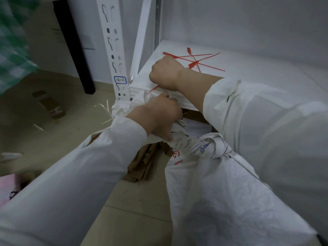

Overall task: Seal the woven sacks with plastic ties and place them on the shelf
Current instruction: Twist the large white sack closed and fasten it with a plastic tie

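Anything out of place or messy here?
Floor litter: pale frayed plastic strips lie scattered on the tan floor left of the white slotted shelf upright, and flattened brown cardboard pieces lie beside the white woven sack. The red plastic ties on the white shelf board lie criss-crossed in a loose heap. The right hand grips another.

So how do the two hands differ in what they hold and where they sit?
The left hand grips the twisted neck of the woven sack, while the right hand is fisted round a red tie. The left hand sits lower, in front of the shelf edge; the right hand is up over that edge, near the loose ties. Both are curled tight and come out of white sleeves.
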`<state>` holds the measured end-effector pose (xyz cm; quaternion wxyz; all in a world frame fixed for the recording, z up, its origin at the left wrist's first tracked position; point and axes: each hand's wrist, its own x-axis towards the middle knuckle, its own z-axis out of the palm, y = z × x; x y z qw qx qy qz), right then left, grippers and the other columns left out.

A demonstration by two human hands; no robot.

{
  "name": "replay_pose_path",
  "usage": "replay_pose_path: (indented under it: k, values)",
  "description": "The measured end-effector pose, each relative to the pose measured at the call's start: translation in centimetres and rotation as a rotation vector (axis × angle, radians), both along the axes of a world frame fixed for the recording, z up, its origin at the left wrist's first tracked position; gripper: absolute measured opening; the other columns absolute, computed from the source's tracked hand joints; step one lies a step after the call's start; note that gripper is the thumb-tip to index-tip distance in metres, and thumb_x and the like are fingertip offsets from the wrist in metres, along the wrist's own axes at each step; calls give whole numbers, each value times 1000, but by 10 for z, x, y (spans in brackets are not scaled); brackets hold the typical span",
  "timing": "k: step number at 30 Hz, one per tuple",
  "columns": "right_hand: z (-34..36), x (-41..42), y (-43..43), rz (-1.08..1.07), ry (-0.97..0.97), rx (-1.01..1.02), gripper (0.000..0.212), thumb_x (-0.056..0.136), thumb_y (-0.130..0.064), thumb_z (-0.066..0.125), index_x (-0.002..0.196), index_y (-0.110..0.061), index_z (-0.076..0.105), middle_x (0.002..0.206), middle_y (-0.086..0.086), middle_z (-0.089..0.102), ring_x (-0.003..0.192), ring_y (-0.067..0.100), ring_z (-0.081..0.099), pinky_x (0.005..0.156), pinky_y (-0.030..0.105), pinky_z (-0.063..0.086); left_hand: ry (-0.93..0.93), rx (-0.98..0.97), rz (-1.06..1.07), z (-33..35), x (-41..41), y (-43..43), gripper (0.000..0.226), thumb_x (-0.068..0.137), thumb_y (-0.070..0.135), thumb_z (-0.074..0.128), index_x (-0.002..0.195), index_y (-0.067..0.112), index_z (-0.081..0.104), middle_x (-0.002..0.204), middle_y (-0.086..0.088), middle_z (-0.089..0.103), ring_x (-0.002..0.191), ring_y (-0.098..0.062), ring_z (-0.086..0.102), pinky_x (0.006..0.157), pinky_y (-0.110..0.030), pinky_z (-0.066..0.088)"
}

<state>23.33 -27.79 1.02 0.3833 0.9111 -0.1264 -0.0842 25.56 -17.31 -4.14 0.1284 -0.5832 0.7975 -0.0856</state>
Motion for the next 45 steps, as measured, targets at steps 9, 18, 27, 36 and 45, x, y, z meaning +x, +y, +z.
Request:
replay_pose_path:
  k: [9, 18, 27, 36, 45]
  values:
    - [15, -42, 3, -61, -420, 217, 32, 85, 8, 41, 114, -2, 48, 78, 13, 44, 68, 29, 39, 60, 36, 28, -87, -6, 0, 13, -20, 9, 42, 68, 60, 67, 87, 24, 55, 87, 3, 55, 87, -17, 48, 93, -33, 30]
    - [34, -138, 32, 25, -1043, 482, 26, 96, -2, 46, 120, -4, 54, 102, 15, 65, 84, 31, 62, 69, 38, 50, -288, -29, 4, 37, -67, 41, 42, 75, 56, 65, 100, 22, 59, 101, 3, 60, 95, -16, 45, 100, -39, 31]
    - [57, -239, 108, 11, -1501, 833, 24, 101, -12, 44, 106, -2, 65, 87, 2, 66, 72, 10, 68, 73, 27, 58, -274, -175, 3, 51, -149, 90, 44, 76, 49, 67, 108, 19, 66, 108, -1, 60, 111, -22, 47, 100, -41, 31]
    - [29, -335, 144, -214, -1841, 1111, 23, 101, -17, 41, 97, -9, 62, 82, 14, 67, 69, 22, 71, 64, 32, 59, -105, -381, -109, 44, -167, 133, 43, 63, 49, 71, 98, 23, 69, 114, 1, 51, 111, -22, 44, 108, -42, 26]
    - [-37, -362, 126, -417, -1906, 1366, 38, 105, -18, 32, 81, -12, 61, 72, 2, 73, 67, 15, 69, 62, 24, 54, -31, -549, -264, 43, -158, 116, 23, 63, 19, 70, 86, 18, 68, 116, -3, 61, 110, -29, 52, 110, -50, 26]
